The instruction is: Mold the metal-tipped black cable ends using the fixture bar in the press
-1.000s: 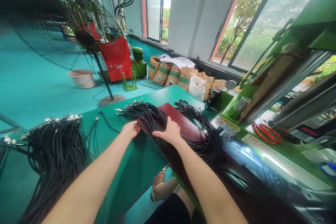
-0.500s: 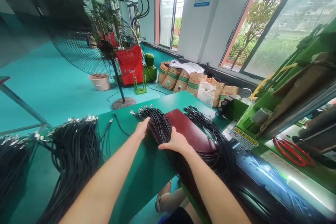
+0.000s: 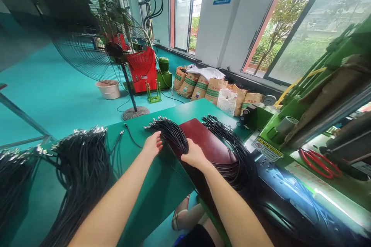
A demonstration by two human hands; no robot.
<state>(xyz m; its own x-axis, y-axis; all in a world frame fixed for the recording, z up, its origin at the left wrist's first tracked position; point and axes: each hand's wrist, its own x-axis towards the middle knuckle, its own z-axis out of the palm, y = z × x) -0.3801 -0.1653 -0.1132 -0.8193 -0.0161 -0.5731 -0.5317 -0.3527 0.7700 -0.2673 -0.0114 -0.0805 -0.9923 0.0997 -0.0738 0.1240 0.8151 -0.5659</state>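
Note:
A bundle of black cables [image 3: 174,133] with metal-tipped ends lies across the green table and the edge of a dark red board [image 3: 203,135]. My right hand [image 3: 194,155] is wrapped round the near end of this bundle, thumb in front. Just left of the cables is my left hand [image 3: 153,144], its fingers loosely bent and apart, with nothing seen in them; whether it touches the cables is unclear. Another cable bundle [image 3: 223,135] runs along the board's right side, curving toward me.
Large heaps of black cables [image 3: 84,162] lie on the green table [image 3: 156,193] at left, near a few loose cables. A green machine [image 3: 272,131] with a warning label stands close on the right. Beyond the table are a fan [image 3: 116,52], a bucket [image 3: 108,90] and several paper sacks [image 3: 214,88].
My left hand has come off the bundle's left side, its fingers now loosened. The cables in my right hand look more tightly gathered, and that hand has turned slightly.

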